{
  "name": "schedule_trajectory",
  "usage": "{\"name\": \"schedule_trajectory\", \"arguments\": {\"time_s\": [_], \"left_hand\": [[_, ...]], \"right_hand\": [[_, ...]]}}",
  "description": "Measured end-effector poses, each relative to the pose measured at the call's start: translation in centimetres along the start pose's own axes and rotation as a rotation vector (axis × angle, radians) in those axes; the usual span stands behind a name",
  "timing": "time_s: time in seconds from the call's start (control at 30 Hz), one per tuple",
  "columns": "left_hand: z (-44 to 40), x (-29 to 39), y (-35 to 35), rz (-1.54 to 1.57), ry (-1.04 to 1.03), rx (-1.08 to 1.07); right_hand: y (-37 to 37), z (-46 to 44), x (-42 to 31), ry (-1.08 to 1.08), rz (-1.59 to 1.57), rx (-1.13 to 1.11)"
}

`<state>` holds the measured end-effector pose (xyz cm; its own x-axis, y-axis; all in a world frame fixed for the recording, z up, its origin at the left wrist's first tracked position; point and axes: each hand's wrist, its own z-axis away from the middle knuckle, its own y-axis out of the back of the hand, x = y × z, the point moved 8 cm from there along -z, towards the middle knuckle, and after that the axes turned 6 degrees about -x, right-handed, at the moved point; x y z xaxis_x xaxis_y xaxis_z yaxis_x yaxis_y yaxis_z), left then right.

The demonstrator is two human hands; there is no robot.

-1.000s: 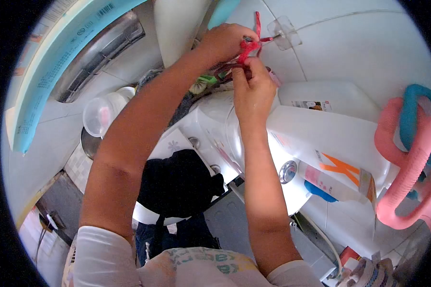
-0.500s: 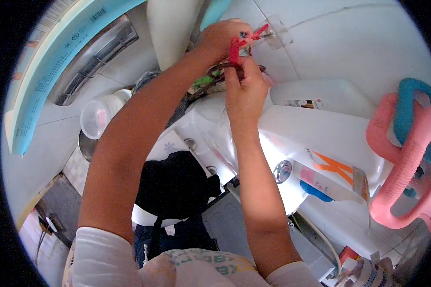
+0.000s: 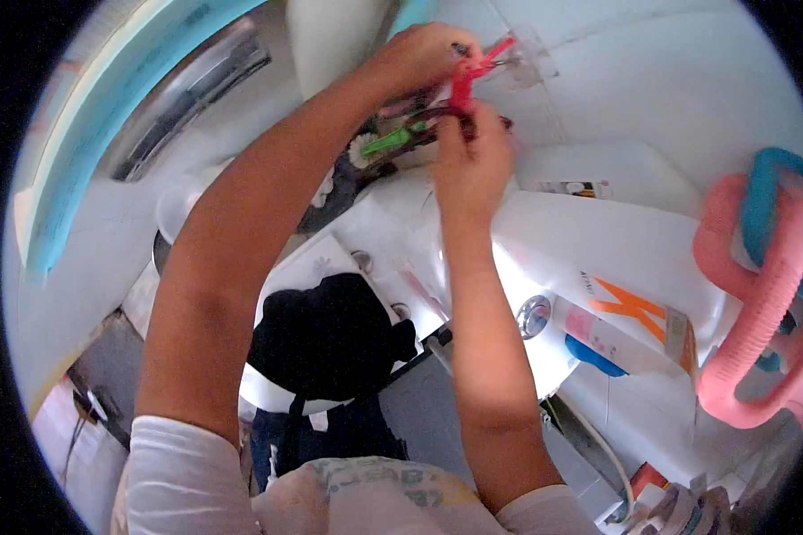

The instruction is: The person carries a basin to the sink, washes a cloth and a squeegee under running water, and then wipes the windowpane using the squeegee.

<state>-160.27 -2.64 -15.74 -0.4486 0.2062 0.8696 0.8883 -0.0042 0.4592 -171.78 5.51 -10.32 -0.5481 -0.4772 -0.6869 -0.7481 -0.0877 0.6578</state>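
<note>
Blurred slightly, the left hand (image 3: 433, 49) closes on a red cord (image 3: 461, 86) beside a clear wall hook (image 3: 528, 55), while the right hand (image 3: 477, 160) just below pinches dark looped handles (image 3: 442, 111) at the cord's lower end.

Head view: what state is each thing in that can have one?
Left hand: fingers curled beside the red cord; grip blurred.
Right hand: fingers closed on the dark looped item.
Red cord: slanting toward the wall hook; whether hooked, unclear.
Wall hook: mounted on the wall.
Dark looped item: held, blurred.
Black cloth: bunched up.
Pink tube: bent into curves.
</note>
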Motion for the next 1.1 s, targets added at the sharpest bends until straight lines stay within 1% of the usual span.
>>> {"name": "schedule_trajectory", "arguments": {"time_s": [0.07,0.13,0.2,0.23,0.33,0.43,0.53,0.63,0.73,0.77,0.83,0.93,1.07,1.1], "left_hand": [[0.3,0.1,0.3,-0.011,0.012,-0.024],[0.7,1.3,0.8,-0.021,0.055,-0.073],[0.5,0.9,0.7,-0.007,0.069,-0.044],[0.2,0.8,0.6,0.001,0.071,-0.033],[-0.9,0.4,0.1,-0.106,0.065,0.001],[0.7,1.2,-0.9,0.298,0.3,-0.427],[-1.3,-0.6,-2.1,0.368,0.175,-0.365],[-0.8,-0.7,-1.6,0.351,0.202,-0.318],[-0.7,0.2,-0.7,0.331,0.201,-0.275],[-0.7,0.1,-0.7,0.408,0.254,-0.258],[-0.2,-0.4,-0.8,0.56,0.365,-0.226],[0.8,0.0,-1.0,0.677,0.418,-0.327],[1.3,0.5,-1.1,0.821,0.607,-0.28],[1.0,0.5,-1.0,0.773,0.578,-0.281]], "right_hand": [[0.4,0.0,0.2,-0.002,0.0,0.045],[0.8,0.3,0.5,-0.003,-0.126,0.121],[1.2,0.2,0.8,-0.045,-0.193,0.169],[1.5,0.2,0.2,0.003,-0.153,0.166],[1.8,0.3,-0.4,0.063,-0.146,0.223],[1.7,0.5,-0.8,0.157,-0.096,0.259],[1.4,0.3,-0.7,0.143,-0.087,0.205],[1.4,0.2,-0.6,0.069,-0.028,0.158],[1.3,0.2,-0.5,0.059,0.001,0.163],[1.5,0.3,-0.8,0.109,0.003,0.21],[1.3,0.3,-0.7,0.128,-0.018,0.198],[1.5,0.3,-1.1,0.129,-0.02,0.187],[1.5,0.1,-1.5,0.133,-0.005,0.158],[1.4,0.1,-1.6,0.126,-0.006,0.143]]}}
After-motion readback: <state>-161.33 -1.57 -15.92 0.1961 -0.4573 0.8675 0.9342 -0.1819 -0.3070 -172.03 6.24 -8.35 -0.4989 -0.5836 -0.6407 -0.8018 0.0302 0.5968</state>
